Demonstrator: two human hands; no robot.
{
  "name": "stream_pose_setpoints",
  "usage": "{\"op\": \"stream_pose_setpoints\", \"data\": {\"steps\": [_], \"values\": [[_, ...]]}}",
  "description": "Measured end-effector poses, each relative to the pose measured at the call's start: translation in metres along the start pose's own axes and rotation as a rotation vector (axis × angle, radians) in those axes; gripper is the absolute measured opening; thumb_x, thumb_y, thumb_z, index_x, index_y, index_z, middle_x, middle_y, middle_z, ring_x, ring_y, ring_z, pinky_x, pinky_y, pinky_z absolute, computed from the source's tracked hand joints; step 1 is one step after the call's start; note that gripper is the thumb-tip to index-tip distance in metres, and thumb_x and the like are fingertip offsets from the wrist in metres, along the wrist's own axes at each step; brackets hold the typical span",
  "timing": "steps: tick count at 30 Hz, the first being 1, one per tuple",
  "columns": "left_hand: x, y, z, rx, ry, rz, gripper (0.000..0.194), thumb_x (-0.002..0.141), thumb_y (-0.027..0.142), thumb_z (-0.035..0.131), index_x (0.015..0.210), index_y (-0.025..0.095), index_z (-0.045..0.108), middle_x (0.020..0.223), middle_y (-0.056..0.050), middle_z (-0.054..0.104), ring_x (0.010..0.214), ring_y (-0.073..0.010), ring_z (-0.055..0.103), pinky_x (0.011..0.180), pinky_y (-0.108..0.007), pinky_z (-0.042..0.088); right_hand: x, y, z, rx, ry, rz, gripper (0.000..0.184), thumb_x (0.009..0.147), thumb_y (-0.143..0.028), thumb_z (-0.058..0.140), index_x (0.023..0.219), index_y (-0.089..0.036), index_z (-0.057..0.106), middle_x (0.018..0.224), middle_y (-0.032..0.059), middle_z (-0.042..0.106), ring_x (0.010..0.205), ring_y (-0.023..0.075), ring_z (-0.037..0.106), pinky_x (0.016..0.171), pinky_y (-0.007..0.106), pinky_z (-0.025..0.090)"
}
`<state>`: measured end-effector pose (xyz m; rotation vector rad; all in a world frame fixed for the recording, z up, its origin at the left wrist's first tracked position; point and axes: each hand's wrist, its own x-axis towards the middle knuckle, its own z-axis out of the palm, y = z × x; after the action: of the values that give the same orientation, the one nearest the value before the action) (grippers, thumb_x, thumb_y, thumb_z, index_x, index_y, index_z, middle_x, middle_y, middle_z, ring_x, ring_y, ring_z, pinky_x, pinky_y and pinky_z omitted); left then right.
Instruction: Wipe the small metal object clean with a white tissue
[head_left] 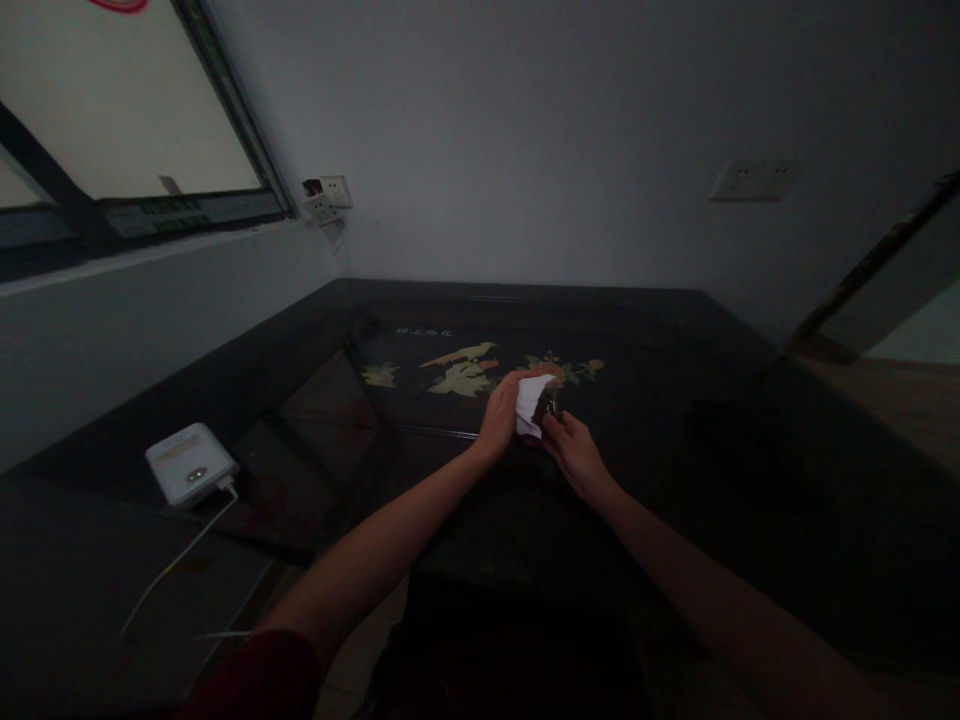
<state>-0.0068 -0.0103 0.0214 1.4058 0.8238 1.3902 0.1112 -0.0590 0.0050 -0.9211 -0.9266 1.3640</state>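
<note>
Above the middle of a dark, glossy table, my two hands meet. My left hand is closed around a crumpled white tissue, which looks like thin paper. Against the tissue's right side sits a small dark object with a slight glint; the dim light hides its kind. My right hand grips that object between thumb and fingers from the right. Behind the hands, the tabletop carries a bird and flower picture.
At the left, a white box-shaped device has a white cable plugged in. A wall socket with an adapter is near the window. More sockets are on the right wall. Glossy dark panels reflect at the table's left.
</note>
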Motion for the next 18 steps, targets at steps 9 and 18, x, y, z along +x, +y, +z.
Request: {"op": "stream_pose_setpoints", "data": {"steps": [9, 18], "values": [[0.004, -0.002, 0.002, -0.056, 0.08, -0.182, 0.039, 0.093, 0.04, 0.033, 0.095, 0.015, 0.063, 0.09, -0.006, 0.068, 0.085, -0.0171, 0.061, 0.081, -0.029, 0.047, 0.001, -0.002, 0.002, 0.014, -0.033, -0.001, 0.047, 0.062, -0.056, 0.074, 0.087, -0.019, 0.062, 0.083, 0.0041, 0.069, 0.075, 0.0191, 0.065, 0.07, 0.035, 0.053], [-0.015, 0.027, 0.001, 0.529, -0.099, 0.432, 0.034, 0.093, 0.032, 0.036, 0.107, 0.019, 0.063, 0.114, -0.011, 0.062, 0.113, -0.0209, 0.052, 0.102, -0.038, 0.036, 0.011, 0.016, -0.009, -0.088, -0.036, -0.066, 0.046, 0.067, -0.05, 0.071, 0.1, -0.019, 0.063, 0.093, 0.0051, 0.071, 0.097, 0.0239, 0.063, 0.085, 0.036, 0.048]]}}
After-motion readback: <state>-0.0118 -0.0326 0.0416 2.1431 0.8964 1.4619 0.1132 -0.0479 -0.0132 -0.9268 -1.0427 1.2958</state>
